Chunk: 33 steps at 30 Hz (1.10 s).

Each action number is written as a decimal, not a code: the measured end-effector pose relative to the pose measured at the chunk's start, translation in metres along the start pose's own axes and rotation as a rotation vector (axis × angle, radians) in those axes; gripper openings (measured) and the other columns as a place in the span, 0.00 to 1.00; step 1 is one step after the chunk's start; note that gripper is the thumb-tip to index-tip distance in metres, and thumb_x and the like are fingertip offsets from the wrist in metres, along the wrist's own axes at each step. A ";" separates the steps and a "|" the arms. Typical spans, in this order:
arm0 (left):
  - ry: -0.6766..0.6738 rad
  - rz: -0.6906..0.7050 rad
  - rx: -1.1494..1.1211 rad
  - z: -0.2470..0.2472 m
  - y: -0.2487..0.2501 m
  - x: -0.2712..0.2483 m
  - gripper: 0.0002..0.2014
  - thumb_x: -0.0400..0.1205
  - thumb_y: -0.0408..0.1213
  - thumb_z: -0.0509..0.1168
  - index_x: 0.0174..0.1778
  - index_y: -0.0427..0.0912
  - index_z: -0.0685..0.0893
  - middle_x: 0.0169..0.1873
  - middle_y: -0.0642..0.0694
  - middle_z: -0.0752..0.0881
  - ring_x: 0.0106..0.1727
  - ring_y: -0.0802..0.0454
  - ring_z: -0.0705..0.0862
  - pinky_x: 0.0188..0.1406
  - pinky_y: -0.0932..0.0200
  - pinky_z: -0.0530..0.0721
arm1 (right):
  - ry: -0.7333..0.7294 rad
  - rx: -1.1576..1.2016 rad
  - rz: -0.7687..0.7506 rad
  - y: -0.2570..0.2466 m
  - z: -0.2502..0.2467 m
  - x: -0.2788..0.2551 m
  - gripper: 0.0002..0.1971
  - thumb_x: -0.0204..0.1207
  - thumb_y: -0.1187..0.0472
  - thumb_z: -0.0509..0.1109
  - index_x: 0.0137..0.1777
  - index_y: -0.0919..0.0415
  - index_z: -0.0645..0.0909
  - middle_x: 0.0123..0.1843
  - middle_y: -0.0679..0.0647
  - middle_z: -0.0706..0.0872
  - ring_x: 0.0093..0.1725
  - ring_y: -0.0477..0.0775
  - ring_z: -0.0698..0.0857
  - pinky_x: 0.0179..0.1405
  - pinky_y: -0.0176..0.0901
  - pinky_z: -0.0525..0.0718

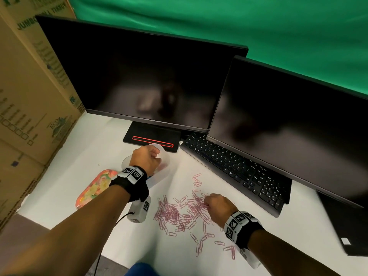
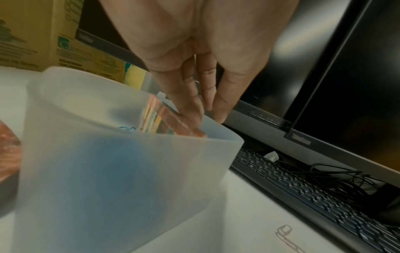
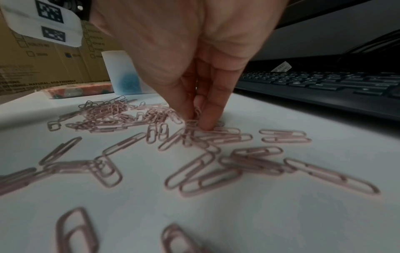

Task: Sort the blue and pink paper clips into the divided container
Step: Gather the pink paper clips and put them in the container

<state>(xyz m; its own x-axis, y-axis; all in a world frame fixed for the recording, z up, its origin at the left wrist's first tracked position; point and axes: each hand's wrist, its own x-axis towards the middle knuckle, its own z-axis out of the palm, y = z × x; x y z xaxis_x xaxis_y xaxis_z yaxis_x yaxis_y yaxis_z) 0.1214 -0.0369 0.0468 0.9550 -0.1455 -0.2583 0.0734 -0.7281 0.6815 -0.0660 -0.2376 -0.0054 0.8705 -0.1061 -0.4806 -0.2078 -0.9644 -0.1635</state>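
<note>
A frosted divided container (image 1: 164, 175) (image 2: 108, 179) stands in front of the monitor stand. Blue paper clips (image 2: 123, 162) (image 3: 129, 83) show through the wall of one compartment. My left hand (image 1: 157, 157) (image 2: 206, 118) is over its rim, fingers bunched and pointing down into the other compartment, with blurred pink clips (image 2: 188, 126) at the fingertips. Many pink paper clips (image 1: 179, 212) (image 3: 103, 113) lie scattered on the white table. My right hand (image 1: 206, 203) (image 3: 198, 119) reaches down into this pile and pinches a pink clip (image 3: 197, 111) between thumb and fingers. No blue clips show on the table.
Two dark monitors (image 1: 139, 80) and a black keyboard (image 1: 235, 166) stand close behind the work area. Cardboard boxes (image 1: 29, 96) wall in the left side. A colourful pink tray (image 1: 95, 188) lies left of the container. A black flat device (image 1: 350, 226) sits at the right edge.
</note>
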 end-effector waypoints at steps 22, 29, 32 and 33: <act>-0.531 0.353 0.570 0.030 -0.063 -0.080 0.19 0.75 0.39 0.65 0.63 0.53 0.82 0.61 0.53 0.79 0.62 0.47 0.79 0.53 0.54 0.83 | 0.145 0.036 -0.217 -0.141 -0.123 0.087 0.13 0.78 0.68 0.65 0.59 0.60 0.85 0.55 0.60 0.87 0.51 0.61 0.87 0.50 0.50 0.89; -0.506 0.315 0.507 0.044 -0.039 -0.068 0.25 0.74 0.38 0.67 0.68 0.53 0.76 0.63 0.48 0.76 0.61 0.44 0.81 0.57 0.54 0.81 | 0.167 0.154 -0.128 -0.106 -0.123 0.094 0.16 0.75 0.64 0.62 0.57 0.49 0.85 0.60 0.55 0.87 0.56 0.60 0.86 0.56 0.46 0.85; -0.543 0.331 0.523 0.058 -0.031 -0.069 0.27 0.73 0.38 0.68 0.70 0.52 0.75 0.65 0.47 0.74 0.64 0.44 0.79 0.61 0.52 0.81 | 0.050 0.073 0.030 -0.059 -0.103 0.085 0.22 0.74 0.66 0.60 0.63 0.44 0.82 0.66 0.52 0.83 0.61 0.59 0.84 0.61 0.46 0.84; -0.556 0.339 0.530 0.063 -0.028 -0.071 0.27 0.73 0.38 0.69 0.70 0.51 0.75 0.66 0.47 0.73 0.65 0.44 0.79 0.62 0.51 0.81 | 0.001 0.042 0.041 -0.046 -0.091 0.081 0.26 0.74 0.68 0.60 0.68 0.42 0.78 0.71 0.50 0.79 0.66 0.57 0.81 0.64 0.46 0.82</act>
<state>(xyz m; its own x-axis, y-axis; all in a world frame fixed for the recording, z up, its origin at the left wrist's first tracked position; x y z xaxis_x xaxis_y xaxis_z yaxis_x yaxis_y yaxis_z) 0.0339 -0.0485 0.0030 0.6102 -0.6211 -0.4918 -0.4696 -0.7835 0.4068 0.0546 -0.2241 0.0419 0.8612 -0.1460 -0.4868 -0.2621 -0.9483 -0.1792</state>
